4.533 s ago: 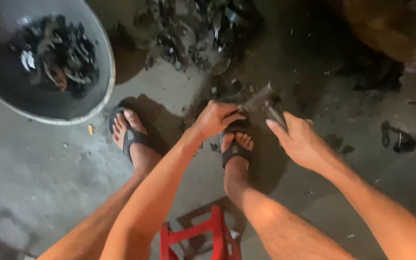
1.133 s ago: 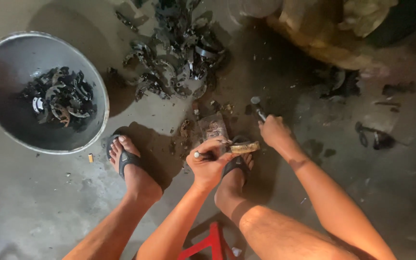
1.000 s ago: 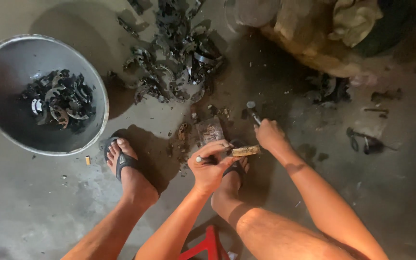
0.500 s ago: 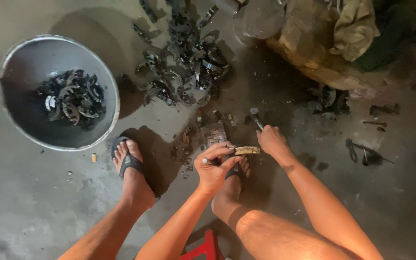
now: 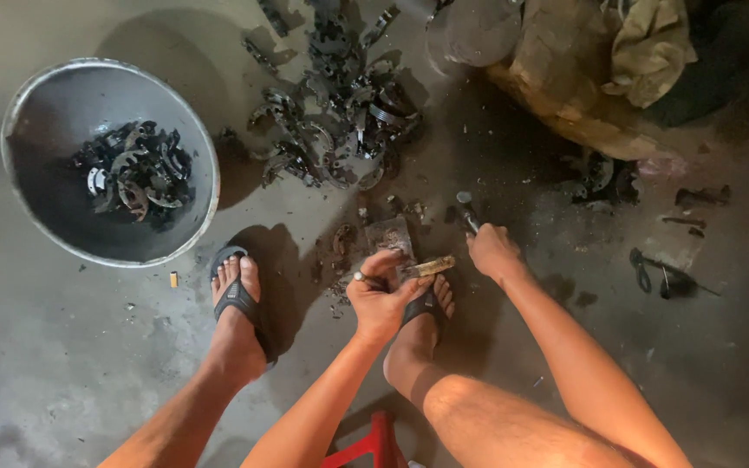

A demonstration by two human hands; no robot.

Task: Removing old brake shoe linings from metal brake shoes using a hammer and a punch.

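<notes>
**Two hands at work on the concrete floor, over a small block**

Head view: the left hand [image 5: 381, 293] is clenched around a short, yellowish rod-like tool [image 5: 429, 266], whose free end sticks out to the right, above the toes of the right foot [image 5: 422, 321]. A ring shows on one finger. The tool lies low over a small grey block [image 5: 389, 235] on the floor, just beyond the knuckles — whether tool and block touch cannot be told.

The right hand [image 5: 493, 251] is closed around the handle of a hammer [image 5: 465, 208]; its dark head points away from the person, just right of the block.

Both feet wear dark flip-flops; the left foot [image 5: 237, 316] stands well apart from the hands, near a large round metal basin [image 5: 197, 147] holding a heap of curved dark metal pieces [image 5: 132, 173]. A bigger pile of similar scrap pieces [image 5: 335, 113] lies on the floor beyond the block, with crumbs and fragments scattered between. A tan sack [image 5: 582, 78] slumps at the upper right, and a red stool [image 5: 374, 442] shows at the bottom edge — only a corner of it.
</notes>
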